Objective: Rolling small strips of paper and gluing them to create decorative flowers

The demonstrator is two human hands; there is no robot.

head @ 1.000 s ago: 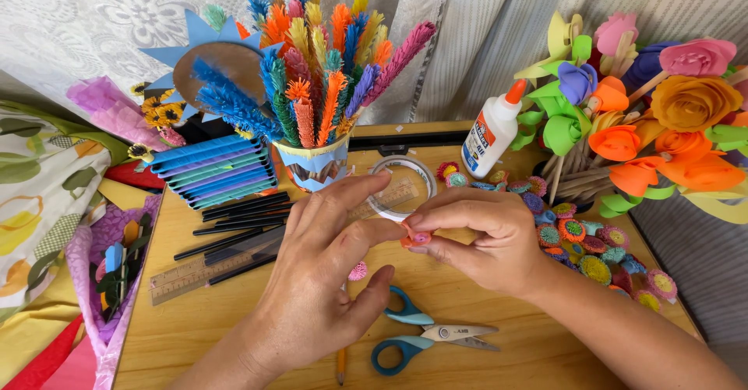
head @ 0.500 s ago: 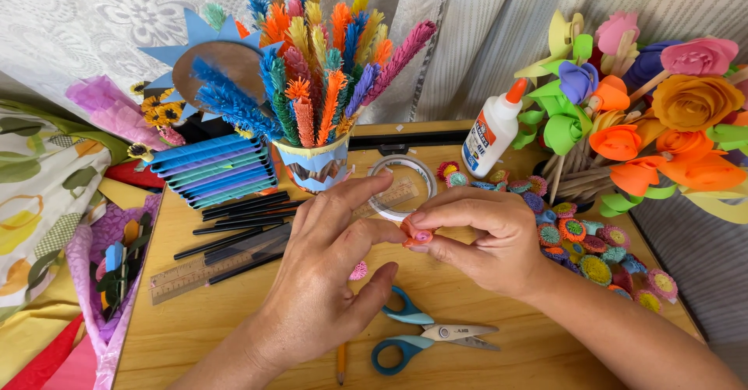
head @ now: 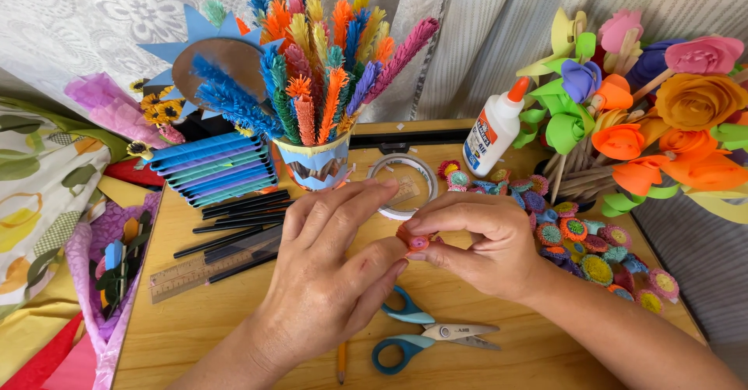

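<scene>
Small orange-and-pink coil [head: 418,241] pinched between both grips, left hand [head: 335,265] and right hand [head: 475,242] closed on it above bench [head: 234,312] centre; many finished coils [head: 576,234] piled at 3 o'clock, glue [head: 495,129] at 1, scissors [head: 425,334] at 6; seemingly well along, this one unfinished.

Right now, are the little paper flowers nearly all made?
Many look done: a pile of rolled paper flowers lies on the table by the right hand. One small coil is pinched between both hands, left hand included, so it is in the making. Glue and scissors lie unused. How many remain cannot be told.
</scene>
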